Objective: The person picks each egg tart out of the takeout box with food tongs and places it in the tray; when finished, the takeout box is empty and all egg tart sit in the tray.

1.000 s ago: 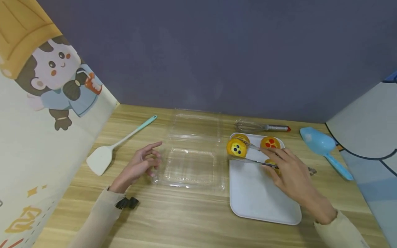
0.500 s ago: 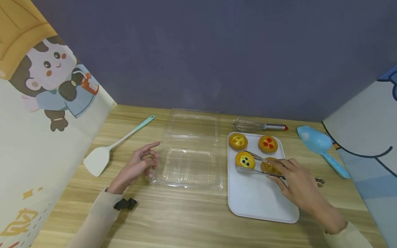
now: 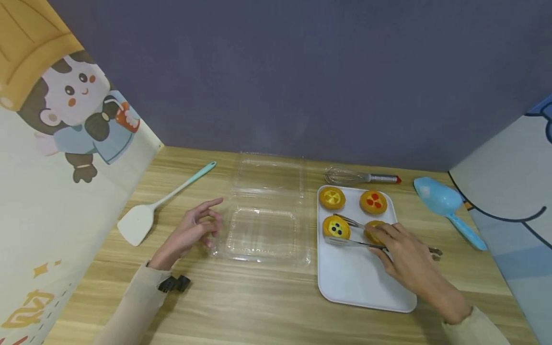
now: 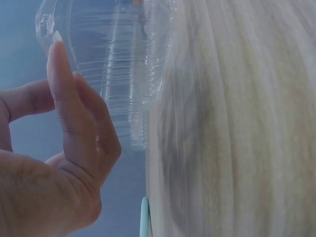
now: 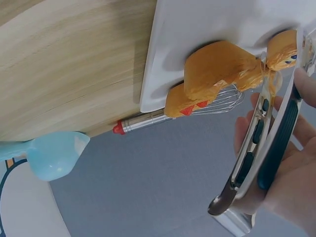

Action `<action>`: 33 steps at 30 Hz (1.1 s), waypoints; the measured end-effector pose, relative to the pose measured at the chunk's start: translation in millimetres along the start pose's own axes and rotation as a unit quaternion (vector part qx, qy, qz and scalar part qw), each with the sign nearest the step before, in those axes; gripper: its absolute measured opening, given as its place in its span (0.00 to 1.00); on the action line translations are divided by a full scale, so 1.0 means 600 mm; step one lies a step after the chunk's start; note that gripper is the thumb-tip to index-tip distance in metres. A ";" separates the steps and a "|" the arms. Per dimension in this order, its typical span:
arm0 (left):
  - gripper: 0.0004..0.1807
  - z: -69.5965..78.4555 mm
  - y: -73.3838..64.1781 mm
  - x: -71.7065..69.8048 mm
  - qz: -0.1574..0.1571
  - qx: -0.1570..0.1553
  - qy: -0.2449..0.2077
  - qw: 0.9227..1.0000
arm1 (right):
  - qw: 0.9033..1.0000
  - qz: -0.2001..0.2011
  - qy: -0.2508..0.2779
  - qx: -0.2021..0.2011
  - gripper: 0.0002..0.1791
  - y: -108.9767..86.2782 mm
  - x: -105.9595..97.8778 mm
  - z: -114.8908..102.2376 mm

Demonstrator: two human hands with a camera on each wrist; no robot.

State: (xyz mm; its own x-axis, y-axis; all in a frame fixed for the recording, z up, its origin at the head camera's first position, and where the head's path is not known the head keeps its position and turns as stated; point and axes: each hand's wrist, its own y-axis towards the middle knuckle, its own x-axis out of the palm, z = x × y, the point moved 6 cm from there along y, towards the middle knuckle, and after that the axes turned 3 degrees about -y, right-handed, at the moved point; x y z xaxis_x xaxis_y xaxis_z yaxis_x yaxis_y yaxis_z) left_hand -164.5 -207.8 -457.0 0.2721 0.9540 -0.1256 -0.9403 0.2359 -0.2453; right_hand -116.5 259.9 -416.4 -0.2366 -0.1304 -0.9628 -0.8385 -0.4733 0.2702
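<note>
My right hand (image 3: 407, 261) holds metal tongs (image 5: 279, 143) with dark green grip pads, thumb on one arm and fingers on the other. The tongs' tips stand on either side of a tart with blue dots (image 3: 335, 226), at the left of a white tray (image 3: 362, 282). Behind it lie a tart with yellow wedges (image 3: 332, 197) and one with red pieces (image 3: 373, 202). Another tart (image 5: 217, 66) is partly hidden by my right fingers in the head view. My left hand (image 3: 191, 235), fingers loosely bent, hovers at the left edge of an opened clear plastic container (image 3: 263, 232).
Left of the container lies a white spatula (image 3: 137, 224) with a mint handle. A whisk (image 3: 349, 176) is behind the tray, and a light blue scoop (image 3: 440, 197) to its right. A dark back wall (image 3: 276, 81) and printed side panels enclose the wooden table (image 3: 241, 306).
The tart with blue dots, gripped in the tongs, came down from in front of the yellow-wedge tart onto the tray, then shifted slightly left. My left hand has stayed beside the container.
</note>
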 end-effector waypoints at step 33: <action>0.44 0.003 -0.005 0.001 -0.036 -0.002 0.021 0.999 | 0.999 -0.011 0.038 0.037 0.38 -0.015 -0.021 0.012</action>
State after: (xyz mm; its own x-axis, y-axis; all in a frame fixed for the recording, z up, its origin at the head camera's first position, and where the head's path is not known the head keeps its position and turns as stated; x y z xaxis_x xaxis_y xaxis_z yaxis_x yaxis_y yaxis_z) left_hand -161.9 -207.5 -454.5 0.3476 0.9260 -0.1474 -0.9170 0.3030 -0.2594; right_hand -109.7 272.0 -406.9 -0.1816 -0.1872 -0.9654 -0.8782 -0.4108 0.2449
